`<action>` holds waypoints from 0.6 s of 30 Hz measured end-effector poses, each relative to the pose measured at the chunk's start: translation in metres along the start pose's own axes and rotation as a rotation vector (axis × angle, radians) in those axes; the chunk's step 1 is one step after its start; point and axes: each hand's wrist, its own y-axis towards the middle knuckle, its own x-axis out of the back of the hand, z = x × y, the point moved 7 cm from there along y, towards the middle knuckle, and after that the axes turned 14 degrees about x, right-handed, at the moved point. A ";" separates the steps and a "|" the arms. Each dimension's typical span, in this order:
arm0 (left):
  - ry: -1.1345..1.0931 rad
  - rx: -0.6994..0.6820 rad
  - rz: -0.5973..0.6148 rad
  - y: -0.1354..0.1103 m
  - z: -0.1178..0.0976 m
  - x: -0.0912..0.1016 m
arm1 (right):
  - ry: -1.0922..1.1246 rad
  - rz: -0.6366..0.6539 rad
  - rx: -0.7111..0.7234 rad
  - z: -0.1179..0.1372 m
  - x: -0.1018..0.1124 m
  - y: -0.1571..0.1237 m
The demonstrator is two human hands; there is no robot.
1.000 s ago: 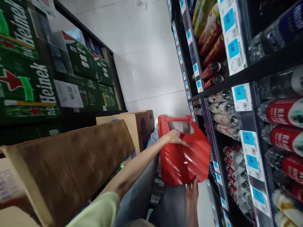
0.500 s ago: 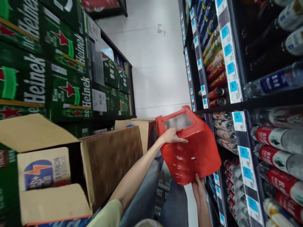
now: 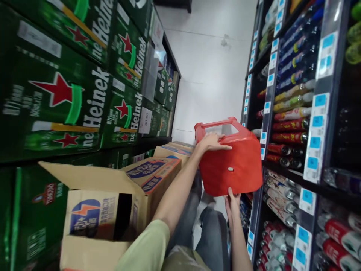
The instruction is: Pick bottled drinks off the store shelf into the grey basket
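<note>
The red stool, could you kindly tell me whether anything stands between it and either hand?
Nothing visible does: the left hand holds the red stool towards its upper part in the picture, the right hand its lower edge.

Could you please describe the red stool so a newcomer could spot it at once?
Find the pale floor between green cartons and drink shelves. At its near end, the left hand and right hand hold the stool. Unlike the cardboard boxes nearby, it is plain red with a small oval hole.
</note>
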 end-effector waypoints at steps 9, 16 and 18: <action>-0.707 0.294 -0.245 0.052 0.167 0.096 | -0.094 0.231 -0.017 0.048 -0.187 0.143; -1.127 0.579 -0.468 0.053 0.299 0.086 | -0.146 0.620 0.078 0.040 -0.339 0.234; -1.154 0.662 -0.536 0.048 0.329 0.078 | -0.126 0.689 0.101 0.023 -0.372 0.245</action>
